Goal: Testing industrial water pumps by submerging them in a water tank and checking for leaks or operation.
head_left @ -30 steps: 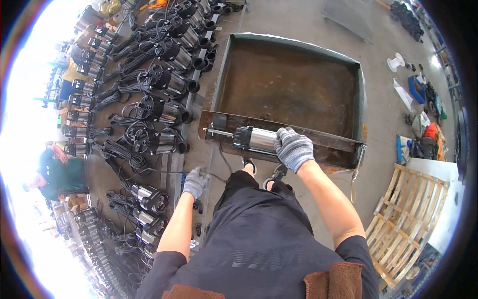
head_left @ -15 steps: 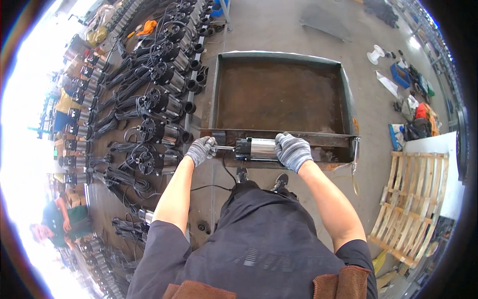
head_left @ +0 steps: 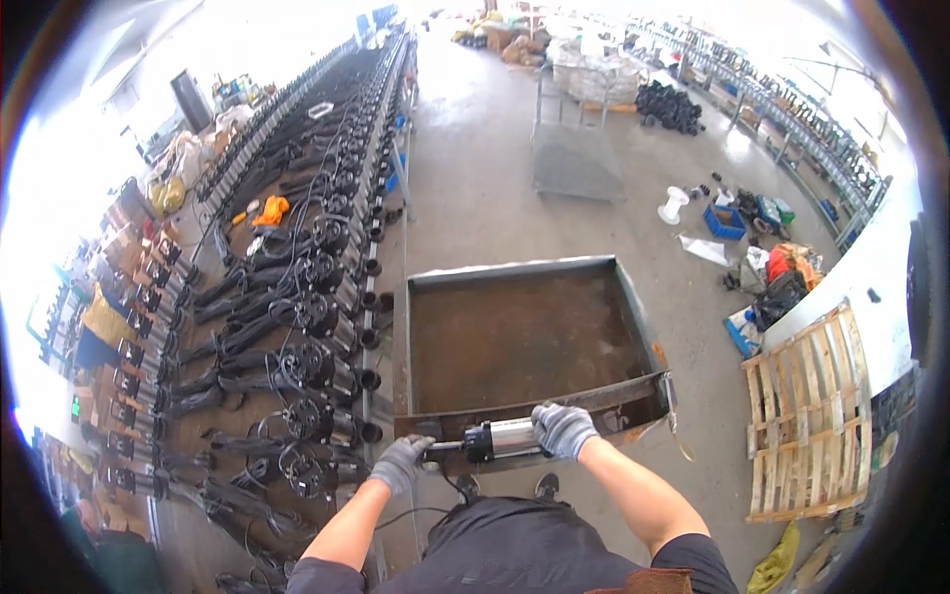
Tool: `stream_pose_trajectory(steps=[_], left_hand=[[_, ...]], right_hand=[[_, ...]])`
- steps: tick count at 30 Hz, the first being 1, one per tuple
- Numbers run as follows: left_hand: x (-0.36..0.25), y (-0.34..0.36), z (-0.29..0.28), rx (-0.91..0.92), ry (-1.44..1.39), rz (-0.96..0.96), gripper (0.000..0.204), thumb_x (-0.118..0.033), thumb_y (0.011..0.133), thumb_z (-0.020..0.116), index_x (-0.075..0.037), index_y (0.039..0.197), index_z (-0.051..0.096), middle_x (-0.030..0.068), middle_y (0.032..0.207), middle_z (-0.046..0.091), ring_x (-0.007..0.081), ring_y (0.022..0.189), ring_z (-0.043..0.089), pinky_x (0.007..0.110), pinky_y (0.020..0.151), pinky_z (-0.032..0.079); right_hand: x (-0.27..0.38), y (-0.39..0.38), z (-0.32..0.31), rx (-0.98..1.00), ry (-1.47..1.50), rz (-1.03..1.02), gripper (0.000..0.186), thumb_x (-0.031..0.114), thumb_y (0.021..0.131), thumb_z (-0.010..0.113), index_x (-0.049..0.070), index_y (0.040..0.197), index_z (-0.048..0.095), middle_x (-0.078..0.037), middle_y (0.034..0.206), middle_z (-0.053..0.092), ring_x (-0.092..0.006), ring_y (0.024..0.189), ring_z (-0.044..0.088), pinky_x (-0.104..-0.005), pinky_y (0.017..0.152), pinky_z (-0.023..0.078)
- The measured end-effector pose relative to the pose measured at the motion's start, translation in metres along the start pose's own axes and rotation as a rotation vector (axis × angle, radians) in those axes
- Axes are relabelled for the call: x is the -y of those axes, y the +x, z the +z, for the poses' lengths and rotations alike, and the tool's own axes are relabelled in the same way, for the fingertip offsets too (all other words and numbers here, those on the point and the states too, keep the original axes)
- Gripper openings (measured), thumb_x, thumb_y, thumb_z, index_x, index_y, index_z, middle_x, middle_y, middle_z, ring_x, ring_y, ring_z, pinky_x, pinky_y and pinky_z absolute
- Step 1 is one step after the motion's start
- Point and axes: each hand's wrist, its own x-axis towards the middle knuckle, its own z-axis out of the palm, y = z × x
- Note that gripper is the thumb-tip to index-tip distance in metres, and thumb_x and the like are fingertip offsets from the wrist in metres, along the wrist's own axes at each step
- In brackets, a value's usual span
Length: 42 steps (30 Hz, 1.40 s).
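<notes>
Level in front of me lies a pump motor (head_left: 510, 437), a silver cylinder with a black end piece and a thin shaft or handle on its left. My left hand (head_left: 401, 464), in a grey glove, is closed round the end of that thin part. The gloved right hand (head_left: 563, 430) grips the cylinder at its other end, fingers over the top. A black cable (head_left: 451, 484) hangs from the black end toward my legs. Just beyond the motor stands a shallow rectangular metal tank (head_left: 508, 265) with a brown, rusty-looking inside; its near edge runs close behind the motor.
On my left, long rows of similar pumps (head_left: 315, 315) with coiled black cables stretch far back. A wooden pallet (head_left: 807, 421) leans at the right. Beyond the tank are a flat cart (head_left: 577, 161), a white spool (head_left: 673, 205) and a blue crate (head_left: 724, 222).
My view has tilted up, so the tank, hands and motor sit lower in the picture and more of the hall shows. Both hands keep their hold on the pump motor.
</notes>
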Motion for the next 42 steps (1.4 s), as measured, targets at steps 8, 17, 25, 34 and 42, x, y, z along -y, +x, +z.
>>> stream_pose_trajectory(steps=[8, 17, 25, 34, 42], left_hand=[[-0.006, 0.016, -0.016, 0.099, -0.574, -0.322, 0.035, -0.035, 0.094, 0.070, -0.007, 0.115, 0.068, 0.0050, 0.084, 0.069, 0.0214, 0.077, 0.066, 0.034, 0.075, 0.055], [0.006, 0.011, 0.020, -0.207, -0.918, -0.225, 0.027, -0.015, 0.101, 0.059, -0.007, 0.126, 0.060, 0.0034, 0.091, 0.065, 0.0094, 0.076, 0.061, 0.026, 0.060, 0.052], [-0.010, 0.033, 0.002, -0.035, -0.675, -0.553, 0.021, -0.023, 0.102, 0.057, -0.006, 0.104, 0.068, 0.0074, 0.073, 0.067, 0.0116, 0.055, 0.059, 0.025, 0.051, 0.050], [0.010, 0.030, 0.014, -0.016, -0.722, -0.598, 0.028, -0.031, 0.098, 0.062, -0.006, 0.111, 0.066, 0.0075, 0.075, 0.066, 0.0177, 0.057, 0.059, 0.033, 0.050, 0.047], [-0.013, 0.019, -0.028, -0.098, 0.316, 0.305, 0.035, -0.028, 0.083, 0.075, -0.008, 0.112, 0.071, 0.0128, 0.104, 0.071, 0.0292, 0.098, 0.067, 0.040, 0.085, 0.054]], right_hand=[[-0.003, -0.001, -0.002, 0.019, 0.030, 0.044, 0.021, 0.029, 0.091, 0.057, 0.013, 0.103, 0.063, -0.012, 0.103, 0.069, -0.0343, 0.097, 0.067, -0.0464, 0.085, 0.053], [0.004, -0.002, -0.009, 0.011, 0.047, 0.036, 0.020, 0.027, 0.091, 0.057, 0.012, 0.103, 0.064, -0.013, 0.102, 0.070, -0.0346, 0.096, 0.067, -0.0460, 0.085, 0.053], [-0.006, -0.002, -0.001, -0.003, 0.058, 0.045, 0.021, 0.026, 0.092, 0.056, 0.012, 0.105, 0.065, -0.012, 0.106, 0.069, -0.0334, 0.101, 0.067, -0.0445, 0.088, 0.052], [0.001, -0.001, -0.006, 0.022, 0.070, 0.028, 0.020, 0.025, 0.092, 0.056, 0.012, 0.105, 0.064, -0.012, 0.105, 0.068, -0.0330, 0.100, 0.066, -0.0444, 0.087, 0.052], [-0.002, -0.002, -0.008, 0.016, 0.077, 0.056, 0.017, 0.024, 0.091, 0.056, 0.012, 0.101, 0.064, -0.012, 0.101, 0.069, -0.0342, 0.094, 0.068, -0.0454, 0.083, 0.054]])
